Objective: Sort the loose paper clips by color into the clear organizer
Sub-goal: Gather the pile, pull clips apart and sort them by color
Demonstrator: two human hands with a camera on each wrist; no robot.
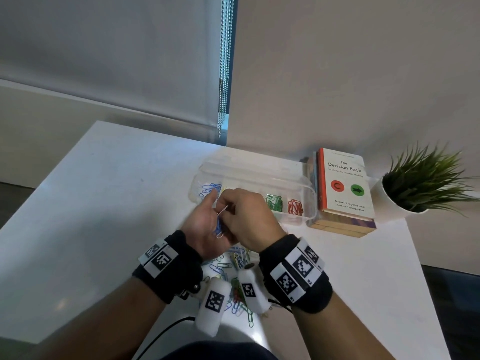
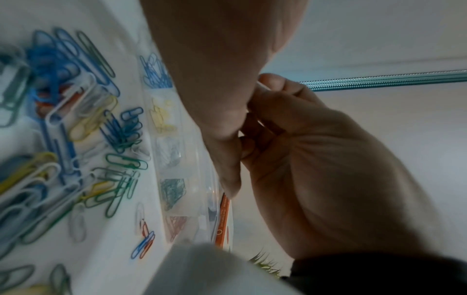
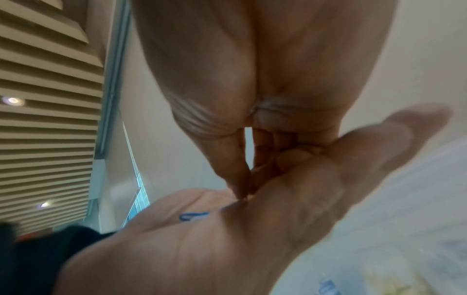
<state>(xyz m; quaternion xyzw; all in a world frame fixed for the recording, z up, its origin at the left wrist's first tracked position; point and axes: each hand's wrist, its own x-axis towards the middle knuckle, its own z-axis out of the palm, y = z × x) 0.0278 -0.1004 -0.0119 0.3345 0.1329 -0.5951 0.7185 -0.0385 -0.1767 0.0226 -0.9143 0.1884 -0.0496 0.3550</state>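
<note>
- Nearest you: loose paper clips [image 1: 235, 266] lie in a mixed heap on the white table [image 1: 104, 203], blue, green, yellow, white, red all tangled. In the head view your wrists + the wrist cams [image 1: 213, 305] cover most of the heap; the left wrist view shows it better but blurred.
- Your left hand [image 1: 205, 227] is held palm-up above the heap, fingers loosely spread, cupping a few blue clips [image 1: 217, 227]. How many: can't tell, your other hand hides them.
- Your right hand [image 1: 246, 219] sits over that palm, thumb + forefinger pinching a white clip [image 1: 222, 211]. Only a thin sliver of it shows; the right wrist view is too close + blurred to show the pinch point.
- Just beyond your hands: the clear organizer [image 1: 306, 193], lid open. Compartments in a row, left to right: blue pile [image 1: 209, 189], then yellow + pale ones mostly hidden by your hands (seen faintly in the left wrist view), then green pile [image 1: 274, 202], red pile [image 1: 295, 207].
- Touching the organizer's right end: stack of books [image 1: 342, 188], top one "The Decision Book".
- Further right: potted plant [image 1: 423, 183], white pot, leaves partly cut off at the frame edge.
- Far side: window blind [image 1: 109, 53] w/ bead chain [image 1: 224, 63], plain wall.
</note>
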